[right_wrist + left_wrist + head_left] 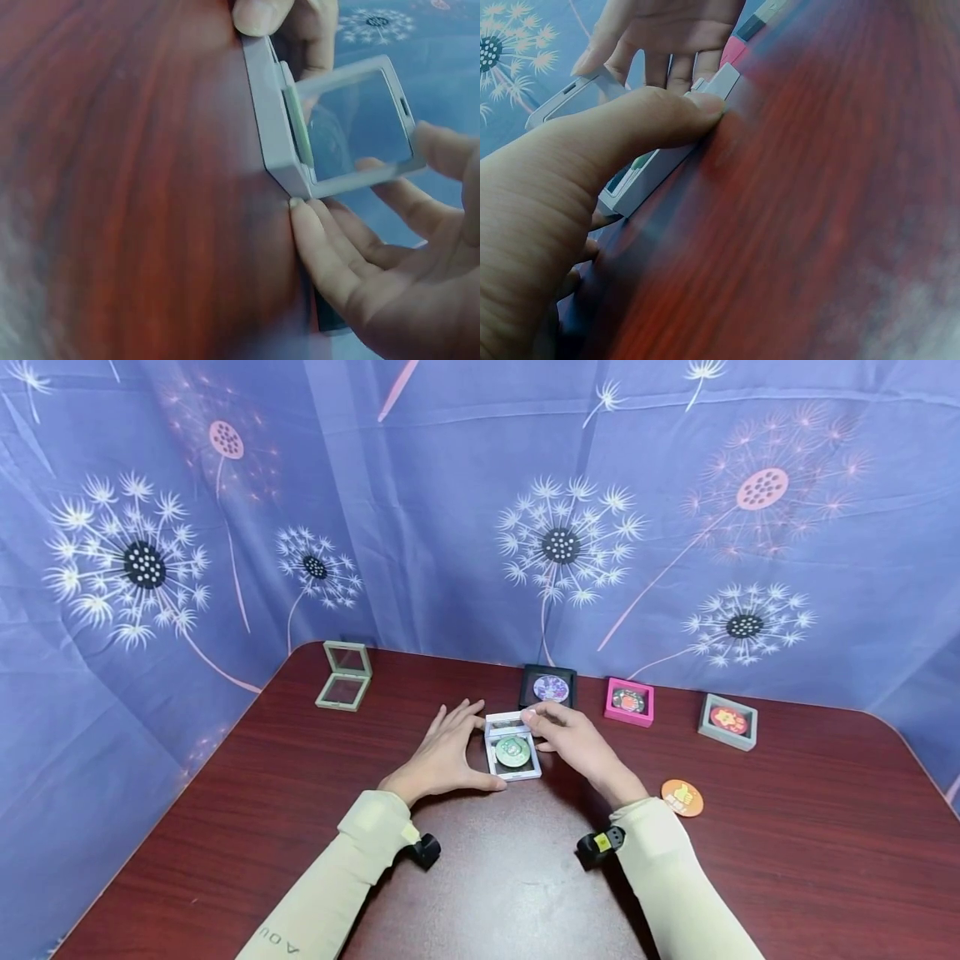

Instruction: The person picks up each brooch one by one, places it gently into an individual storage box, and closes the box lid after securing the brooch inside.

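A small white display case (534, 774) with a clear-windowed lid (360, 180) lies on the table in front of me, its lid tilted up on the hinge. Inside the base, a round green badge (513, 752) sits on the dark window. My left hand (442, 758) grips the base from the left, thumb on the front edge and fingers round the far side. From the right, my right hand (576, 745) pinches the raised lid's edge between thumb and index finger. Its other fingers reach down beside the base's corner in the right wrist view.
An open pale green case (324, 702) stands at the back left. Along the back are a black case (528, 680), a pink case (630, 718) and a grey case (727, 738), each with a badge inside. An orange badge (682, 798) lies near my right wrist. A blue curtain (435, 527) hangs behind.
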`<state>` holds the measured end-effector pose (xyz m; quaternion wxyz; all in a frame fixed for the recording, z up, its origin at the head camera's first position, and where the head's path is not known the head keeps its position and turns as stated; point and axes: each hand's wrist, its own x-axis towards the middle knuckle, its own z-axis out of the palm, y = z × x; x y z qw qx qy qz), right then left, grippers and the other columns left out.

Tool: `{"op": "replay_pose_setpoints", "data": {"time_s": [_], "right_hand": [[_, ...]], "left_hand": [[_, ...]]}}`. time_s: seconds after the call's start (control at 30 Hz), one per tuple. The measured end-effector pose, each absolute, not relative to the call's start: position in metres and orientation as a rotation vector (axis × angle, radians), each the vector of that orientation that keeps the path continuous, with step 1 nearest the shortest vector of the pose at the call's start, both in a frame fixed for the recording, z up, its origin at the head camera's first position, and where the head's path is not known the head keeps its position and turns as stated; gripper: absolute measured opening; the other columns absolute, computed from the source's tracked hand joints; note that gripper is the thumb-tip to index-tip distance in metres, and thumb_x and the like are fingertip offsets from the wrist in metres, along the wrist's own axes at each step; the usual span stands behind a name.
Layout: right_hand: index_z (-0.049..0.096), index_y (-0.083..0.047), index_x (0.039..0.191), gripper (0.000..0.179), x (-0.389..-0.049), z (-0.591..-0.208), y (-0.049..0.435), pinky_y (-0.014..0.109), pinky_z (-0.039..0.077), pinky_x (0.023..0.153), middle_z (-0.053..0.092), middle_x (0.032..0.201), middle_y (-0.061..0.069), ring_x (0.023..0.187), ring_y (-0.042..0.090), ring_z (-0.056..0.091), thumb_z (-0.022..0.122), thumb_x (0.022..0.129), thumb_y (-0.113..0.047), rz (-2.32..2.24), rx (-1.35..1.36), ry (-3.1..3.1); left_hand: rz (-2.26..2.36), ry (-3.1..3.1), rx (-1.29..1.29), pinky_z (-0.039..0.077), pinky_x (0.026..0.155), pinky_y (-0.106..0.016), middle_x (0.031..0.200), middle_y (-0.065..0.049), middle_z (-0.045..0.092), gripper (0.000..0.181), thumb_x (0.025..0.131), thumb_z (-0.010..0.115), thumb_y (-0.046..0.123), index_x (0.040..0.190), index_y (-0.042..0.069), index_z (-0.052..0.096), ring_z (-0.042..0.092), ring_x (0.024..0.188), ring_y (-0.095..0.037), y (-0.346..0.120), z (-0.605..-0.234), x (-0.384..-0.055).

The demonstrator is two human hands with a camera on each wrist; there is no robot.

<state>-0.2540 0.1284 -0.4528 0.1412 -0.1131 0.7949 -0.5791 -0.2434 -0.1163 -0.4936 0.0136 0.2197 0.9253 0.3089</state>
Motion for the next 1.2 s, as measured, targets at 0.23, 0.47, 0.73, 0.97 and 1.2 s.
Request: {"op": "replay_pose_setpoints", "data": {"time_s": [0.23, 0.47, 0.73, 0.97, 1.2], "right_hand": [[0.061, 0.002, 0.142, 0.046, -0.257, -0.453, 0.141, 0.044, 0.055, 0.104, 0.068, 0.13, 0.019, 0.117, 0.029, 0.067, 0.065, 0.107, -0.028, -1.6, -0.425, 2.213], [0.052, -0.002, 0.153, 0.064, -0.259, -0.452, 0.153, 0.042, 0.05, 0.102, 0.066, 0.136, 0.017, 0.121, 0.029, 0.063, 0.073, 0.101, -0.032, -1.447, -0.505, 2.243], [0.053, 0.0, 0.153, 0.068, -0.261, -0.456, 0.156, 0.037, 0.053, 0.094, 0.063, 0.138, 0.017, 0.123, 0.034, 0.057, 0.08, 0.096, -0.024, -1.373, -0.576, 2.272], [0.057, -0.002, 0.149, 0.066, -0.26, -0.456, 0.155, 0.04, 0.053, 0.093, 0.065, 0.131, 0.016, 0.121, 0.035, 0.058, 0.082, 0.091, -0.021, -1.355, -0.609, 2.293], [0.057, 0.0, 0.145, 0.067, -0.261, -0.462, 0.154, 0.04, 0.054, 0.094, 0.063, 0.133, 0.017, 0.12, 0.035, 0.057, 0.085, 0.086, -0.016, -1.361, -0.674, 2.309]], "left_hand": [[0.956, 2.883, 0.694, -0.001, 0.13, -0.048, 0.172, -0.01, 0.031, 0.086, 0.07, 0.094, 0.057, 0.135, 0.011, 0.06, 0.015, 0.162, -0.027, -0.117, -0.493, -0.243], [0.971, 2.873, 0.71, -0.002, 0.129, -0.049, 0.171, -0.01, 0.031, 0.084, 0.071, 0.093, 0.056, 0.135, 0.013, 0.06, 0.015, 0.162, -0.028, -0.118, -0.493, -0.243], [0.966, 2.87, 0.728, -0.003, 0.129, -0.05, 0.172, -0.01, 0.03, 0.082, 0.073, 0.092, 0.057, 0.135, 0.014, 0.061, 0.014, 0.162, -0.027, -0.119, -0.494, -0.244], [0.963, 2.863, 0.714, -0.003, 0.129, -0.05, 0.172, -0.01, 0.03, 0.079, 0.073, 0.093, 0.055, 0.134, 0.016, 0.061, 0.013, 0.162, -0.027, -0.118, -0.493, -0.243], [0.956, 2.855, 0.732, -0.003, 0.129, -0.051, 0.172, -0.011, 0.03, 0.081, 0.073, 0.094, 0.055, 0.136, 0.015, 0.061, 0.014, 0.162, -0.028, -0.119, -0.491, -0.242]]}}
